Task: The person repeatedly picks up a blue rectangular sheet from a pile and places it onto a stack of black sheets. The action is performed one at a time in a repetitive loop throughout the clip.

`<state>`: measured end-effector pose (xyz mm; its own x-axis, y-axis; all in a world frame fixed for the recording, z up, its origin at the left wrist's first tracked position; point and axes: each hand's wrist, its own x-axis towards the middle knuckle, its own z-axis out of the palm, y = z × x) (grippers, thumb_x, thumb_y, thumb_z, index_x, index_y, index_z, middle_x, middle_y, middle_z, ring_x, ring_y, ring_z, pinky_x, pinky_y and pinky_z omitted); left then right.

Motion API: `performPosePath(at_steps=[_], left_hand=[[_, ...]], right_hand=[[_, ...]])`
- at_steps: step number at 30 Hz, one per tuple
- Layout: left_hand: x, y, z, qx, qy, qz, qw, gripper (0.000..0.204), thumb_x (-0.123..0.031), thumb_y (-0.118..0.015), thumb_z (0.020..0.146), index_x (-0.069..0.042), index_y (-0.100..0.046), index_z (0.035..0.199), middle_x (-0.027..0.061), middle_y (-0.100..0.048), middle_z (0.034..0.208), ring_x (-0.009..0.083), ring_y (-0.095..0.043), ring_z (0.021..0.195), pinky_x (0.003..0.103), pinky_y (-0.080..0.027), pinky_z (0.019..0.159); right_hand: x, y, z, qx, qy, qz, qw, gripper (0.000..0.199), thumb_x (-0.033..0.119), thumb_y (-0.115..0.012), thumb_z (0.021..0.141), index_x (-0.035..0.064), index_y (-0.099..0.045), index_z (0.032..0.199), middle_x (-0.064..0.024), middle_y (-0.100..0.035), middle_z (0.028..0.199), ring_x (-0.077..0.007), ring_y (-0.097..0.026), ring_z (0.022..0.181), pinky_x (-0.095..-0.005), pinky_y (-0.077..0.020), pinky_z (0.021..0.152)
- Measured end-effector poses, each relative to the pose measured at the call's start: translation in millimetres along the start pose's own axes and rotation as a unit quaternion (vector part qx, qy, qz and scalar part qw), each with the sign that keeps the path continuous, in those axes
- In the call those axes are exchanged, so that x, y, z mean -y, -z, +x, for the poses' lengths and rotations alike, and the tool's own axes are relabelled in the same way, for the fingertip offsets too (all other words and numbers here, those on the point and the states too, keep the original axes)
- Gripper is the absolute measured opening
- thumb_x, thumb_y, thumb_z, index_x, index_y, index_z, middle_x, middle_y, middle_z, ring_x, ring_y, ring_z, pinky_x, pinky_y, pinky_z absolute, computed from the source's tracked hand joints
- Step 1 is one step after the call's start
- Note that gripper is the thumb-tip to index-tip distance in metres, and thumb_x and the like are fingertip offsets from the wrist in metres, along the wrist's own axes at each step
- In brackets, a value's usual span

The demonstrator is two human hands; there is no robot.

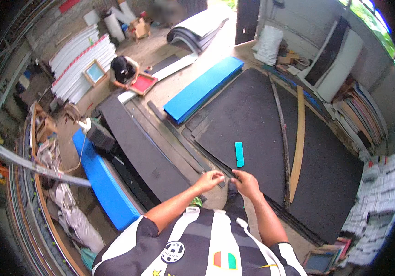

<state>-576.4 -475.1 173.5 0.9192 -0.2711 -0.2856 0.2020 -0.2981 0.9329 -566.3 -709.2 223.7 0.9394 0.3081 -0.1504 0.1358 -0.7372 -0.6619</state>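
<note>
My left hand [209, 181] and my right hand [245, 182] are held close together in front of my body, with a small gap between them. The fingers of both are drawn together in a pinch. Whatever they hold, if anything, is too small to make out. Just beyond my right hand, a teal strip [239, 154] with a notched lower edge lies on a stack of large black sheets [234, 119]. Neither hand touches the strip.
A wooden slat [297, 142] and a dark bar [280, 124] lie across the black sheets. Blue sheets are stacked beyond [204, 87] and at left [103, 179]. Another person [123, 71] crouches at the far left with a red framed panel [143, 83]. White bundles [377, 202] stand at right.
</note>
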Motion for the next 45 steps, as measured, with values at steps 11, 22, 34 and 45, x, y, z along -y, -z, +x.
performPosePath(at_steps=[11, 22, 34, 45], left_hand=[[-44, 18, 108, -0.153, 0.08, -0.041, 0.984, 0.036, -0.03, -0.069, 0.097, -0.003, -0.07, 0.121, 0.0113, -0.074, 0.112, 0.02, -0.07, 0.103, 0.037, -0.055, 0.09], [-16, 170, 185, -0.282, 0.082, -0.053, 0.954, 0.038, -0.03, -0.07, 0.096, -0.002, -0.069, 0.121, 0.0137, -0.075, 0.111, 0.0232, -0.071, 0.104, 0.038, -0.055, 0.09], [75, 378, 269, -0.221, 0.149, 0.02, 0.964, 0.042, -0.031, -0.068, 0.094, 0.0, -0.067, 0.121, 0.019, -0.073, 0.115, 0.0335, -0.069, 0.111, 0.044, -0.054, 0.093], [296, 432, 385, -0.244, 0.239, 0.019, 0.94, 0.039, -0.029, -0.069, 0.093, -0.001, -0.067, 0.12, 0.0203, -0.071, 0.116, 0.0365, -0.068, 0.111, 0.046, -0.052, 0.097]], right_hand=[[-16, 63, 182, 0.112, 0.145, -0.042, 0.982, 0.044, 0.033, -0.073, 0.091, 0.0157, -0.066, 0.131, -0.0116, -0.073, 0.115, -0.0301, -0.071, 0.104, -0.0418, -0.0562, 0.088], [70, 1, 364, 0.201, 0.222, -0.049, 0.953, 0.048, 0.034, -0.071, 0.091, 0.0142, -0.064, 0.134, -0.0143, -0.07, 0.122, -0.0352, -0.067, 0.112, -0.0452, -0.0548, 0.092], [159, -143, 561, 0.251, 0.231, -0.109, 0.934, 0.053, 0.027, -0.072, 0.089, 0.0156, -0.059, 0.139, -0.0137, -0.067, 0.127, -0.035, -0.065, 0.115, -0.0454, -0.0544, 0.093], [53, -355, 735, 0.324, 0.23, -0.21, 0.893, 0.067, 0.025, -0.079, 0.078, 0.0128, -0.054, 0.14, -0.0114, -0.062, 0.134, -0.0324, -0.059, 0.124, -0.0446, -0.0512, 0.1]])
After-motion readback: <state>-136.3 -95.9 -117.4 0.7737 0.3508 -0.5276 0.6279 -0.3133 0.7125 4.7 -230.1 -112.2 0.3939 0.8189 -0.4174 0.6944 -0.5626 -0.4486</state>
